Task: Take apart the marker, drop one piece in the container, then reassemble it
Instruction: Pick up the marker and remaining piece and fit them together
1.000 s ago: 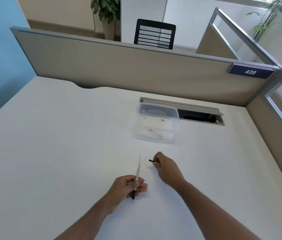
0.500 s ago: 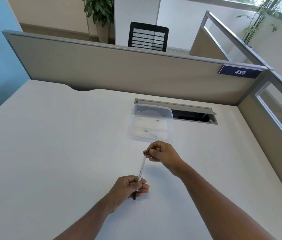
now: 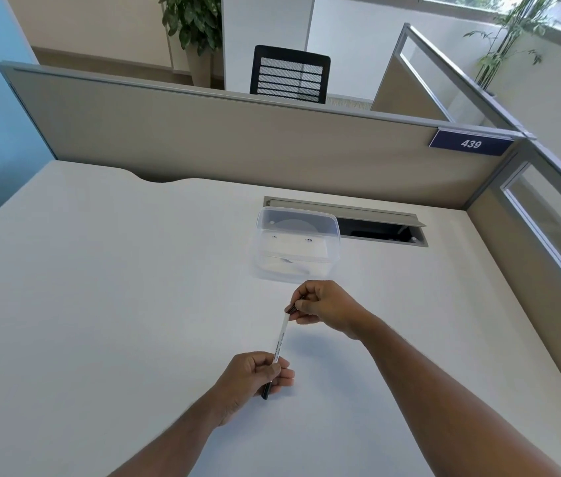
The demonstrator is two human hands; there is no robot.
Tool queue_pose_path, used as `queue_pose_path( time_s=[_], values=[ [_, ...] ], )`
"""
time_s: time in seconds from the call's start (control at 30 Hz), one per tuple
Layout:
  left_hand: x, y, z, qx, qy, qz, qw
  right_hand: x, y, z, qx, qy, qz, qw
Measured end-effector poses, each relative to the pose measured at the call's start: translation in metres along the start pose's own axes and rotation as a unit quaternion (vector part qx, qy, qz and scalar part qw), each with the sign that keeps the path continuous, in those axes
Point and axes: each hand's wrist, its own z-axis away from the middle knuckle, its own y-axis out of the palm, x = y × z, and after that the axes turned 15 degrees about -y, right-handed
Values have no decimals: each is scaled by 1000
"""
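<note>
Above a white tabletop [image 3: 100,304], the left hand [image 3: 251,376] pinches the lower end of a slim white marker [image 3: 281,339], while the right hand [image 3: 324,306], at 1 o'clock from it, closes its fingertips on a dark cap [image 3: 292,308] at the marker's upper tip. A clear container [image 3: 298,249] sits on the tabletop at 12 o'clock, just beyond the right hand and apart from it.

white marker [image 3: 281,335], clear container [image 3: 298,247], white desk [image 3: 100,287]
</note>
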Motion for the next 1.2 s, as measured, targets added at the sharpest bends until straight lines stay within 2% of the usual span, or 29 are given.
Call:
queue_pose_path(
  time_s=[0.4,0.73,0.97,1.2],
  values=[
    [-4,4,-7,-16,7,4,1000,-5,26,-2,-32,20,22,999],
    [-3,1,-9,-4,1,16,1000,-12,34,2,-89,14,-80,993],
    [-2,-1,-10,8,-5,18,1000,-14,35,5,-102,23,-89,991],
    [-2,2,-8,-7,7,10,1000,-16,42,3,-154,21,-91,984]
  ],
)
